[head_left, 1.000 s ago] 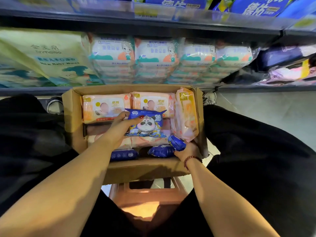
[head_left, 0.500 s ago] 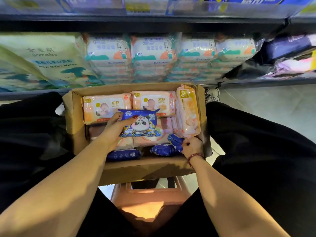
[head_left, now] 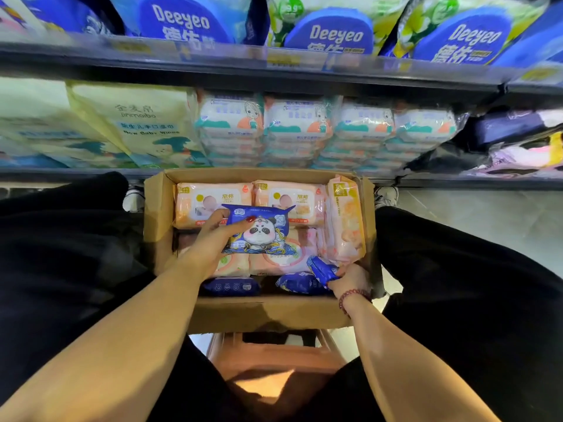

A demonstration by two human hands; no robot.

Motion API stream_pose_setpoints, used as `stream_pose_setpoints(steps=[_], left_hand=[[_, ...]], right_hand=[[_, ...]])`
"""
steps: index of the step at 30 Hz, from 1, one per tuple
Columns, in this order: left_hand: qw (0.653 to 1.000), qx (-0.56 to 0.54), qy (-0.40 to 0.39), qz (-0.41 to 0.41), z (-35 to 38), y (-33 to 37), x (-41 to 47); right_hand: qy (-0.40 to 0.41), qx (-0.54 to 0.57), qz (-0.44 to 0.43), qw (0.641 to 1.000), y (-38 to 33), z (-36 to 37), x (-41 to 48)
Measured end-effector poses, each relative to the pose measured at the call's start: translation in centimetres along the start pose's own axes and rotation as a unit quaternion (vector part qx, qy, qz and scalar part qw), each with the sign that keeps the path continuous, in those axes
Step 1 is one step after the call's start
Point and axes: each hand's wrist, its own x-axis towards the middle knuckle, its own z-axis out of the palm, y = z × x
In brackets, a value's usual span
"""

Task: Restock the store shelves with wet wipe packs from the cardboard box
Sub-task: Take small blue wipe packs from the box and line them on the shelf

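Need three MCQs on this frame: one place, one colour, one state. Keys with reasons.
1. Where is the blue panda-print wipe pack?
A) on a shelf
B) held by the left hand over the open brown cardboard box
C) on the floor

2. What colour are the two flat packs at the box's far wall?
A) green
B) peach
C) black

3. What is the right hand doing?
A) hanging open
B) pressing a shelf
C) gripping a small dark-blue pack

Key:
1. B, thumb and fingers pinch it above the box.
2. B, their wrappers are peach.
3. C, fingers curl round it.
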Motion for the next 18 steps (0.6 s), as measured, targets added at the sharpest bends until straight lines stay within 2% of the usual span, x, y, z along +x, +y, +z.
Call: stream_pose_setpoints(steps=[7, 13, 18], left_hand=[[0.999, 0.032, 0.006, -0.009, -0.2, 0.0, -0.1], [1.000, 0.017, 0.015, -0.006, -0.1, 0.1, -0.2], [1.000, 0.001, 0.014, 0.002, -0.2, 0.2, -0.1]], right_hand=[[0.014, -0.026, 0.044, 0.999, -0.7, -0.1, 0.2], [-0.030, -0.083, 0.039, 0.995, -0.6, 0.3, 0.0], [-0.040, -0.056, 0.009, 0.998, -1.2, -0.1, 0.1]])
